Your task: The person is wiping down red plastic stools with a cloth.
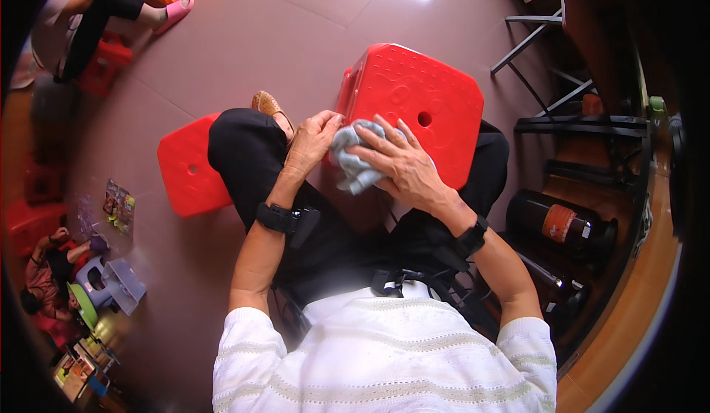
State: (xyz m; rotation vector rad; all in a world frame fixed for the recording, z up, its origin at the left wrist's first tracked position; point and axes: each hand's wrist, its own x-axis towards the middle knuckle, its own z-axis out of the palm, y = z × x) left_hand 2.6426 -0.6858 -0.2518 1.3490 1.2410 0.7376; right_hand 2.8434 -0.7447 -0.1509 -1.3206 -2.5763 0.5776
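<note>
There is room to slide over the far part of the big red stool [440,102], but the gray cloth [356,170] blocks its near left corner. The left knee [240,143] and right knee [494,158] crowd the sides. Dark bars [577,125] get in the way farther right. Past the stool, the floor [303,36] is wide open.

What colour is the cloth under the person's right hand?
The cloth is pale bluish grey, best seen in the head view, the only one.
</note>
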